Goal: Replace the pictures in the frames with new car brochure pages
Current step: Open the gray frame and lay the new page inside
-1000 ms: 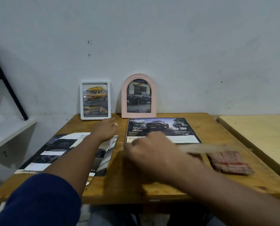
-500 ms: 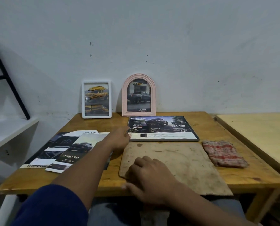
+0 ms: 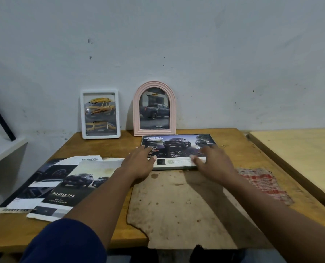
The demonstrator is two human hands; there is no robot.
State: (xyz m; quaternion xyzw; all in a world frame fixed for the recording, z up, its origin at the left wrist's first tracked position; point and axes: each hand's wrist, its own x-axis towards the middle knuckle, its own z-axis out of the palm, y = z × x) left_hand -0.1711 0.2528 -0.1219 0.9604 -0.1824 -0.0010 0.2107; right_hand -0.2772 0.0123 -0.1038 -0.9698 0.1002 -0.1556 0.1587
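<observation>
loose glossy car brochure pages (image 3: 63,185) lie at the left of the wooden table (image 3: 231,141). left hand (image 3: 140,162) and right hand (image 3: 212,162), both spread flat and grasping nothing, rest on the flat dark rectangular frame (image 3: 178,149) lying below the upright pink arched frame (image 3: 154,109).

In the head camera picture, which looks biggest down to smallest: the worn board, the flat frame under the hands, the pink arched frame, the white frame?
1. Worn board, though it lies nearest the camera.
2. Flat frame.
3. Pink arched frame and white frame look alike; I will not rank them.
</observation>
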